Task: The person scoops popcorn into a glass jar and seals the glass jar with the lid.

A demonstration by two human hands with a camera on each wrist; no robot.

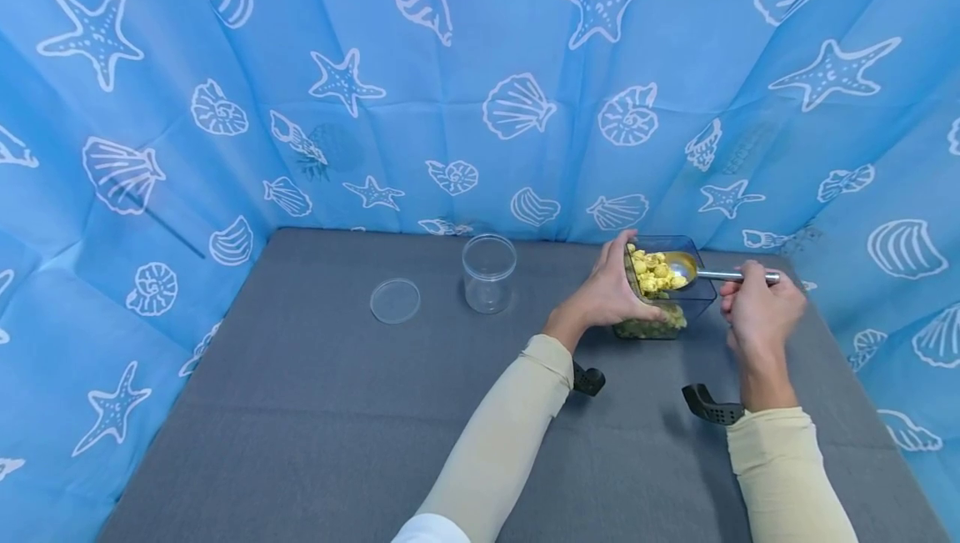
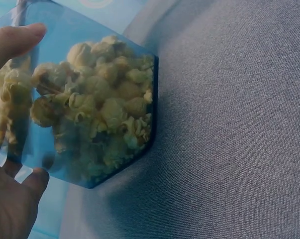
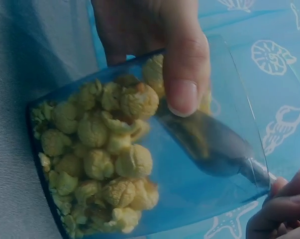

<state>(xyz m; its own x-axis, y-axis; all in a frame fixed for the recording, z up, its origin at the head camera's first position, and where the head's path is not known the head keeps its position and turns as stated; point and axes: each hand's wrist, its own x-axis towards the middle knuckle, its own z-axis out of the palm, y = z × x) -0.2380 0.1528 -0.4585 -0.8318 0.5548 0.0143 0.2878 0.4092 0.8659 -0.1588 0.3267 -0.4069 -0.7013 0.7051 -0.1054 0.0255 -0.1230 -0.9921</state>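
- Gray counter (image 1: 322,443), beneath the bin (image 3: 164,174)
- That bin, clear plastic with popcorn (image 3: 97,159) inside, gripped by the left hand (image 1: 611,289)
- Right hand (image 1: 763,305), holding a metal scoop (image 1: 712,274), its bowl inside the bin
- Clear jar (image 1: 487,286), left of the bin
- Round lid (image 1: 395,301), farther left

On the grey cloth-covered table (image 1: 337,418) stands a clear cylindrical plastic jar (image 1: 488,278), a blue shell-printed fabric curtain (image 1: 450,67) behind it and a clear flat round plastic disc (image 1: 395,302) lying to its left. Right of the jar I see a clear, straight-sided plastic container (image 1: 694,299) with yellow round popcorn (image 1: 647,272) in it, the left hand (image 1: 609,289) around its jar-facing side. A silver metal scoop (image 1: 722,274) has its bowl inside, its handle pointing away from the jar, in the right hand (image 1: 765,307).
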